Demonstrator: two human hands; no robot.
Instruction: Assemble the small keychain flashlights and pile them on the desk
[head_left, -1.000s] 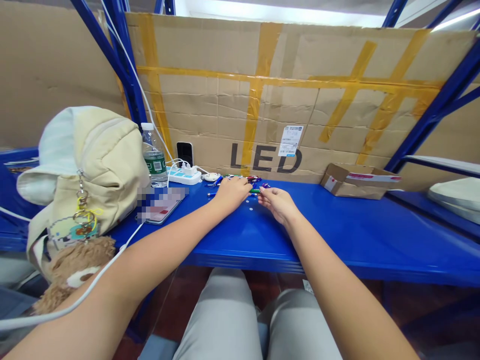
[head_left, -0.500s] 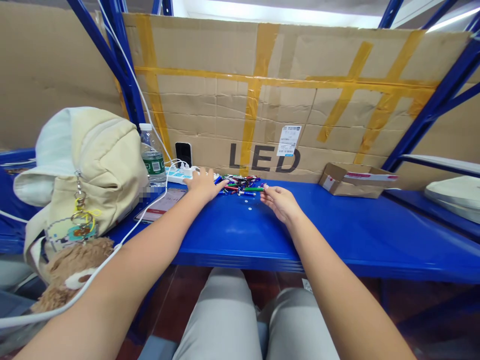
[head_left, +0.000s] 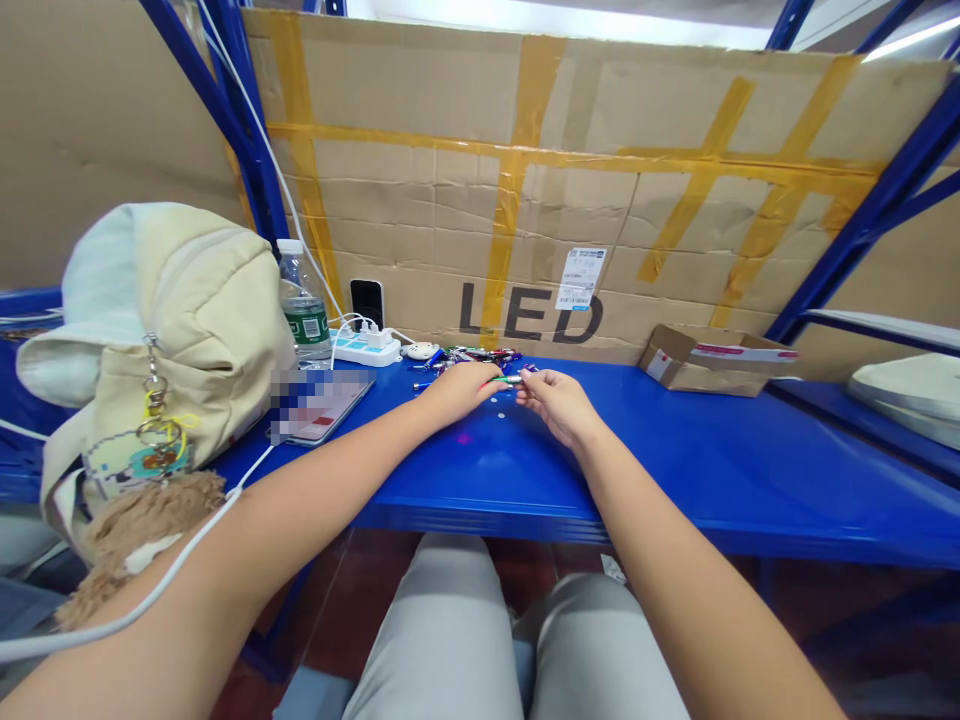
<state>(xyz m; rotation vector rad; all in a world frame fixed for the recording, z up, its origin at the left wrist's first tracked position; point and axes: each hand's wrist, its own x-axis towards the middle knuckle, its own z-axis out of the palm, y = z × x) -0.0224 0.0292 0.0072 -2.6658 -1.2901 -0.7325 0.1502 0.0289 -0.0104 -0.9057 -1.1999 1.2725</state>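
My right hand [head_left: 559, 402] is closed in a pinch on the right end of a slim green penlight [head_left: 506, 380]. My left hand [head_left: 460, 392] is closed around its left end, and its fingers partly cover it. A red glow shows by the left fingertips, and a pink light spot [head_left: 465, 438] lies on the blue tabletop [head_left: 495, 490]. Just behind my left hand is a pile of small shiny coloured tubes [head_left: 480, 354], partly hidden by the hand. Two small pale discs [head_left: 501, 415] lie in front of my hands.
Left of my hands are a phone [head_left: 334, 405], a white power strip [head_left: 367, 345], a water bottle [head_left: 304, 310] and a cream bag [head_left: 202, 310]. A white cable [head_left: 225, 510] crosses my left forearm. An open cardboard box [head_left: 705, 365] stands at the right, before a cardboard wall [head_left: 420, 220].
My left hand has moved right from beside the power strip to the green penlight and closed on it. My right hand stays nearly in place. A pink spot has appeared on the table.
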